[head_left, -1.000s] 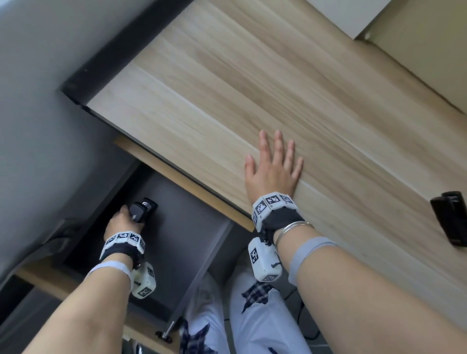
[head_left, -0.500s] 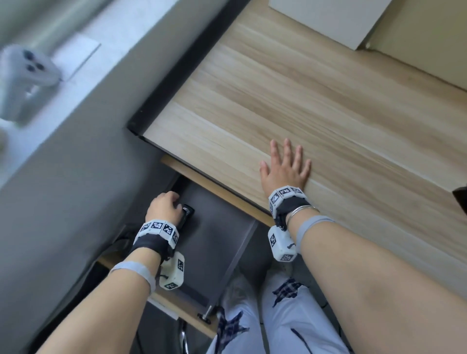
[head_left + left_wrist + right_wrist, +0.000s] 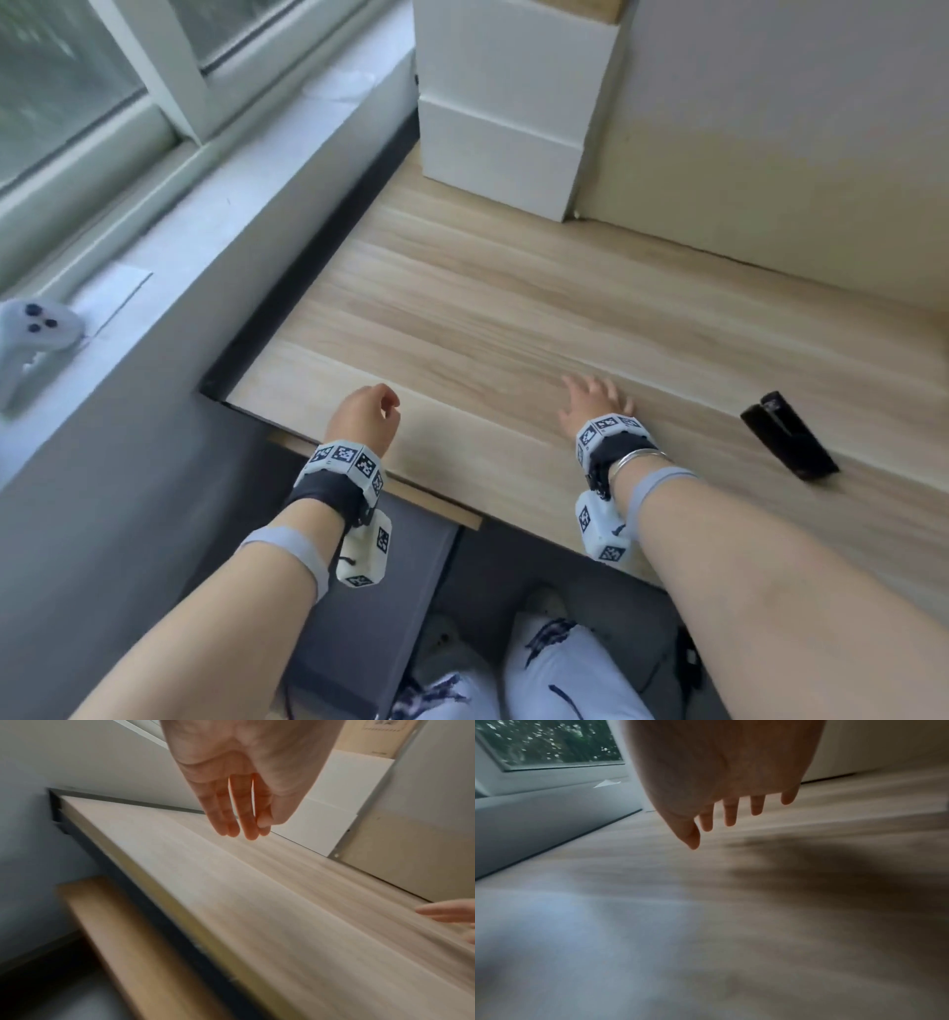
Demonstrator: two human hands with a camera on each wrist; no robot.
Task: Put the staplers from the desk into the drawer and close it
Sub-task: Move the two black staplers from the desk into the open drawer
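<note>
A black stapler (image 3: pixel 788 436) lies on the wooden desk (image 3: pixel 513 318) at the right, an arm's reach right of my right hand (image 3: pixel 590 403). That hand hovers low over the desk with fingers spread and empty (image 3: pixel 731 811). My left hand (image 3: pixel 365 416) is above the desk's front left corner, fingers loosely hanging and holding nothing (image 3: pixel 239 817). The grey drawer (image 3: pixel 411 534) stands pulled out below the desk edge, mostly covered by my left forearm; its inside is hidden.
A white box (image 3: pixel 508 103) stands at the back of the desk against a beige panel (image 3: pixel 770 154). A white game controller (image 3: pixel 31 339) lies on the window sill at left. My knees (image 3: pixel 539 668) are under the desk edge.
My left hand let go of the stapler in the drawer and rose above the desk's front corner. The right hand lifted off the desk. The head view swung up and right.
</note>
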